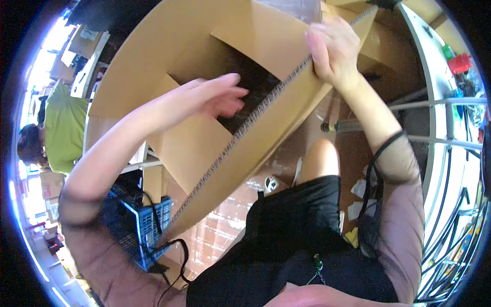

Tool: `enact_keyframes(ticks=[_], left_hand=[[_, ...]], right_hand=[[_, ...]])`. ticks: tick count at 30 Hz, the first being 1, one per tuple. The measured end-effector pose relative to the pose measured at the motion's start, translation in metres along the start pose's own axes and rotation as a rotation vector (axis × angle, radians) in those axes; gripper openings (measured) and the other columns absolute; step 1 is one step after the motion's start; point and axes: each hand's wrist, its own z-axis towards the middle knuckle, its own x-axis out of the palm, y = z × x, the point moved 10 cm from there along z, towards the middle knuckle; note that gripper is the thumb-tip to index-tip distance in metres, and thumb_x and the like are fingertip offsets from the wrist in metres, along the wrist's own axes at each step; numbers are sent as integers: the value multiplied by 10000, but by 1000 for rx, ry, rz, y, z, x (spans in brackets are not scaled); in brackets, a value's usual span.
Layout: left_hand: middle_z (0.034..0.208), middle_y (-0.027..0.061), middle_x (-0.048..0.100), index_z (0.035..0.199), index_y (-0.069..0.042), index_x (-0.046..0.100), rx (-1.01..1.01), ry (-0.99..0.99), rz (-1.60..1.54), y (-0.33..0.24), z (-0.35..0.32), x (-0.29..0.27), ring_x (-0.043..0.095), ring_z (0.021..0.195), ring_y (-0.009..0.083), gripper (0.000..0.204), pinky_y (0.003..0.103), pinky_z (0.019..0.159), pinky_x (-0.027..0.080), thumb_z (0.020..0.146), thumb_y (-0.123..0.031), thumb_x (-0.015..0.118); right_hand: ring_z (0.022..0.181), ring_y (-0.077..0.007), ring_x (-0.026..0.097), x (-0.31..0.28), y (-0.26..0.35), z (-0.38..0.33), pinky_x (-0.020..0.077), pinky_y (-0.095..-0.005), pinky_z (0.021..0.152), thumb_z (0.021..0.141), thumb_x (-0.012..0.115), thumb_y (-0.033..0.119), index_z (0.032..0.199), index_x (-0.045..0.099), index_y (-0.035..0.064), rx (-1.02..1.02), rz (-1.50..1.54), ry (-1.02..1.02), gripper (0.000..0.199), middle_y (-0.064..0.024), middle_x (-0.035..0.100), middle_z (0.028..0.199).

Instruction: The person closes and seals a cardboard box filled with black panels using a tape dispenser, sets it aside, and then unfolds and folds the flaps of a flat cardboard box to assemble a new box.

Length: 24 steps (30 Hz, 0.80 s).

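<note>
A large brown cardboard box (276,123) is tilted in front of me, its open side toward me and its corrugated edge running diagonally across the view. My right hand (335,53) is closed over the upper right part of that edge, thumb on the inner side. Over the inside of the box hovers my left hand (222,97), fingers stretched out, slightly blurred, holding nothing. Behind it, flaps (197,140) surround a dark gap in the middle of the box. The far outer side of the box is hidden.
A blue plastic crate (153,222) stands at my lower left, a black strap or cable near it. Farther left is a person in a green shirt (66,128). On the right are a white tabletop edge (427,64), metal rails (440,102) and several black cables (452,225).
</note>
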Motion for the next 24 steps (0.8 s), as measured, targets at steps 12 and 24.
enact_keyframes(ticks=[12,24], left_hand=[[743,279,554,872,-5,545,225,-950,888,-5,-144,-9,547,754,471,358,499,668,425,984,-325,428],[1376,239,410,1459,-156,232,107,-966,1299,145,23,-45,371,1310,332,565,491,1102,229,980,-434,343]], right_hand=[[626,-384,576,51,-4,37,442,-472,604,858,496,230,599,597,36,85,-77,99,339,-186,592,636],[1253,-273,406,207,-49,-135,261,-452,1085,949,346,506,1260,549,151,416,-301,692,515,-144,486,1285]])
